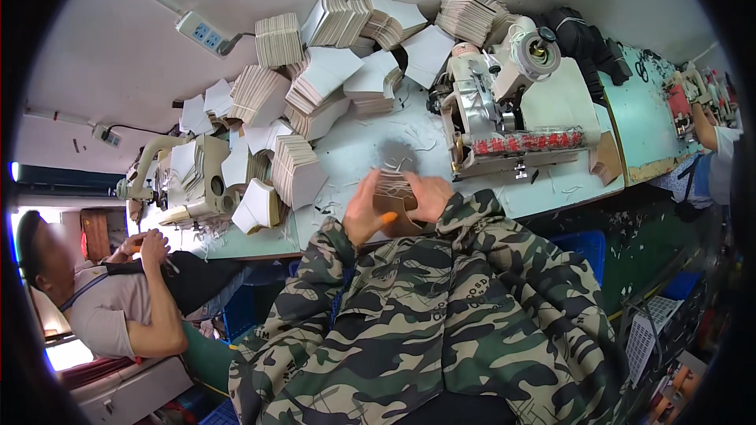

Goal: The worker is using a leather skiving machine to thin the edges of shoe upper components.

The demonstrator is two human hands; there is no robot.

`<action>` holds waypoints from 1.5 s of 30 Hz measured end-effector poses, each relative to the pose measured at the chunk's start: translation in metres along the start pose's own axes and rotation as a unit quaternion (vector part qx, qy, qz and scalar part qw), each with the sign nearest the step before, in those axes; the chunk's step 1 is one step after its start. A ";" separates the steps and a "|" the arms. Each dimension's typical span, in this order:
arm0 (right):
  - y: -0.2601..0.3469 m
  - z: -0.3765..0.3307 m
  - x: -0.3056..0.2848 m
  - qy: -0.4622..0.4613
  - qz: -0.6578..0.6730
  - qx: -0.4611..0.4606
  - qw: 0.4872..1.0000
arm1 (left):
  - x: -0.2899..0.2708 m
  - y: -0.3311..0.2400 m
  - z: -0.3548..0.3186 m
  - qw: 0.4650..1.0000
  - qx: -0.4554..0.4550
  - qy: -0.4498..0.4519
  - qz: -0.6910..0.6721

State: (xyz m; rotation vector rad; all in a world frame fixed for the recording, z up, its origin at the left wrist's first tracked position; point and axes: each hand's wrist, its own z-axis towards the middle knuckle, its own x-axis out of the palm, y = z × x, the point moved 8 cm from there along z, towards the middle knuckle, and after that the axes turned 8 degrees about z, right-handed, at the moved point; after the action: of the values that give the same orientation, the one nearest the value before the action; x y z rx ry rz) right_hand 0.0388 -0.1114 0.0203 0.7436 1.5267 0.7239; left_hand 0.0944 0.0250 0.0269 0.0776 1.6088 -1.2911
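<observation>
Close in front of my body, at the near edge of the pale table [358,138], I hold a small stack of brown cut pieces [394,203] with light edges. My left hand [364,208] grips its left side, and an orange cover [389,218] shows at one fingertip. Around the right side of the stack my right hand [428,198] is closed. Thin pale strips show at the far edge of the stack between my hands. A dark patch of dust [398,156] and scraps lies on the table just beyond. Fingers under the stack are hidden.
Bundled stacks of white-faced cut pieces [299,169] crowd the table at left and back. A sewing machine [512,110] stands at right, another machine [193,177] at left. A co-worker [126,299] sits at left; another person's arm [709,130] shows far right.
</observation>
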 end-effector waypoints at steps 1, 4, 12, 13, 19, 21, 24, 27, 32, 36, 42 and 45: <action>-0.017 -0.004 0.016 0.074 0.047 0.106 0.990 | 0.001 0.001 0.000 1.000 0.003 -0.001 0.000; -0.026 -0.019 0.024 0.075 0.236 0.065 0.967 | -0.001 0.010 -0.010 0.999 -0.012 -0.046 -0.012; -0.005 -0.021 -0.012 -0.048 0.114 0.039 0.992 | -0.019 0.018 -0.006 0.993 -0.078 -0.061 -0.070; 0.010 -0.024 -0.025 -0.089 0.080 -0.048 0.992 | -0.019 0.018 -0.004 0.992 -0.084 -0.028 -0.091; -0.027 -0.019 0.002 -0.060 0.060 0.030 0.996 | 0.008 0.008 -0.001 0.997 -0.036 0.021 -0.070; -0.012 -0.030 -0.010 -0.091 0.013 -0.070 0.993 | -0.011 0.005 -0.001 0.997 -0.052 -0.029 -0.052; -0.011 -0.029 -0.003 -0.088 -0.021 -0.043 0.995 | 0.010 0.012 -0.002 0.998 -0.038 0.013 -0.045; -0.023 -0.028 0.000 -0.105 -0.037 -0.026 0.993 | 0.022 0.019 0.003 0.998 -0.028 0.045 -0.046; -0.024 -0.031 -0.002 -0.043 -0.001 0.012 0.999 | 0.012 0.022 -0.004 0.996 -0.064 0.036 -0.059; -0.004 -0.032 0.003 -0.104 -0.108 -0.055 0.987 | 0.018 0.004 -0.004 1.000 0.001 0.028 0.007; -0.015 -0.020 0.010 -0.083 -0.136 0.010 0.987 | 0.026 -0.039 0.014 0.957 0.092 0.054 0.269; -0.017 -0.015 0.014 -0.113 -0.136 -0.006 0.984 | 0.030 -0.052 0.021 0.948 0.111 0.044 0.297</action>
State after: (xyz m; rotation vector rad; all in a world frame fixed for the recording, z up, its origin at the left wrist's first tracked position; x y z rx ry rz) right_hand 0.0219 -0.1105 -0.0005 0.5721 1.3795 0.4293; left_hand 0.0631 -0.0283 0.0435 0.7129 1.3546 -0.9898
